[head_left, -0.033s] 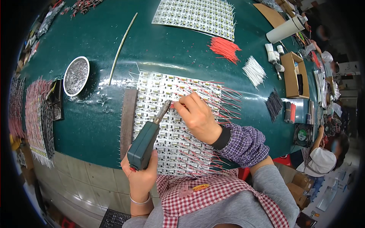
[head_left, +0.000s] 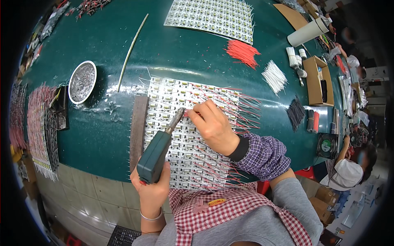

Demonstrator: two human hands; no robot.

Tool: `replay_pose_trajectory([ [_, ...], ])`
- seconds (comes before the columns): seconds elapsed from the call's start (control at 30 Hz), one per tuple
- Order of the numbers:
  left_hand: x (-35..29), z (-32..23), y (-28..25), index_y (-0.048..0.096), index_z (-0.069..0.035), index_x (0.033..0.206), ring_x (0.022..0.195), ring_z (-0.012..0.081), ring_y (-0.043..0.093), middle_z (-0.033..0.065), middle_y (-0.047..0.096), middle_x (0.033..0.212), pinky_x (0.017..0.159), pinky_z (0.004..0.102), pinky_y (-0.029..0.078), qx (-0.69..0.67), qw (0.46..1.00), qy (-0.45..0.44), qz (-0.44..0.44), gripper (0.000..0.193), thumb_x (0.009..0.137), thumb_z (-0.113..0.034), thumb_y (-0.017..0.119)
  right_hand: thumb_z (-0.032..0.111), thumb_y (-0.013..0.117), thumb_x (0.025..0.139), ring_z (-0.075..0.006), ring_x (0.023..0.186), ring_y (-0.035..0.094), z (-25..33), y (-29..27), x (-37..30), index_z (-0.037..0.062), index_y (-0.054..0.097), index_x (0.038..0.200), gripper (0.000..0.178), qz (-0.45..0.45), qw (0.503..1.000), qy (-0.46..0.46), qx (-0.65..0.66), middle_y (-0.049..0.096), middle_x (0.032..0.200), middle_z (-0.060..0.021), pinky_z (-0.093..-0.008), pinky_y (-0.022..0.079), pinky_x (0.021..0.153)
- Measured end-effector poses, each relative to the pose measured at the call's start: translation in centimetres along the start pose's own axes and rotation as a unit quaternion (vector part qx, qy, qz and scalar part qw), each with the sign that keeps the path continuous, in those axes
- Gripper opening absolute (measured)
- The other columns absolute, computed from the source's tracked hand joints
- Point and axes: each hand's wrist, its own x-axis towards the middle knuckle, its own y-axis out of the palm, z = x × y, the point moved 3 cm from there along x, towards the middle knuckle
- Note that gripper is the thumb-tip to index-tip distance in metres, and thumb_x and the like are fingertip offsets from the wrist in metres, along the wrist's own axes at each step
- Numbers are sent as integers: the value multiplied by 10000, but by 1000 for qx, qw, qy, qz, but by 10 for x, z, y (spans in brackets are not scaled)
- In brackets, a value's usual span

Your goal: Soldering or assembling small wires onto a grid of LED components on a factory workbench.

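The person's left hand (head_left: 154,189) is wrapped around the green handle of a soldering gun (head_left: 155,153), whose metal tip slants up to the fingertips of the right hand (head_left: 215,127). The right hand's thumb and fingers are bunched together over the circuit-board panel (head_left: 169,96); a bit of red shows at their tips, but whether they pinch a wire cannot be told. The panel lies beneath both hands, with red wires (head_left: 249,107) fanning off its edge beyond the right hand. A dark bar (head_left: 138,127) lies along the panel's other edge, just above the left hand. Farther out, a bowl (head_left: 96,76) of metallic bits sits up and left of the left hand. Black wires (head_left: 295,113) and white wires (head_left: 275,78) lie to the right of the right hand; a red wire bundle (head_left: 242,53) and a second panel (head_left: 211,18) lie farther ahead of it.
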Motion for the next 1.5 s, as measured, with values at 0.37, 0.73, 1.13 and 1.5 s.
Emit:
replay_pose_trajectory([
  [0.37, -19, 28, -18, 615, 34, 1166, 980, 162, 590, 107, 542, 1202, 808, 263, 491, 36, 996, -74, 19, 454, 792, -46, 861, -7, 676, 786, -239, 828, 543, 2, -1, 1, -30, 642, 928, 147, -2, 1000, -1, -4, 548, 891, -101, -323, 507, 685],
  [0.73, -25, 35, -20, 537, 46, 1240, 937, 171, 625, 121, 583, 1188, 806, 287, 515, 38, 999, -23, 26, 541, 800, -19, 846, -4, 662, 770, -262, 860, 555, 0, 1, -1, -34, 634, 948, 182, -14, 1000, 3, 21, 568, 917, -115, -343, 510, 723],
  [1.13, -33, 38, -25, 480, 36, 1233, 979, 173, 637, 145, 608, 1171, 805, 286, 528, 13, 1000, -26, 9, 575, 789, 8, 843, -4, 649, 765, -263, 883, 556, 12, -8, -9, -49, 648, 1016, 255, 8, 999, -7, 34, 584, 956, -117, -341, 503, 756],
  [1.5, -30, 25, -19, 656, 38, 989, 749, 165, 658, 113, 688, 930, 646, 294, 507, 40, 996, 39, -62, 285, 767, 1, 831, -33, 647, 759, -274, 894, 548, 15, -3, -11, -79, 645, 1021, 266, 20, 999, -6, 41, 573, 949, -131, -338, 505, 780],
])
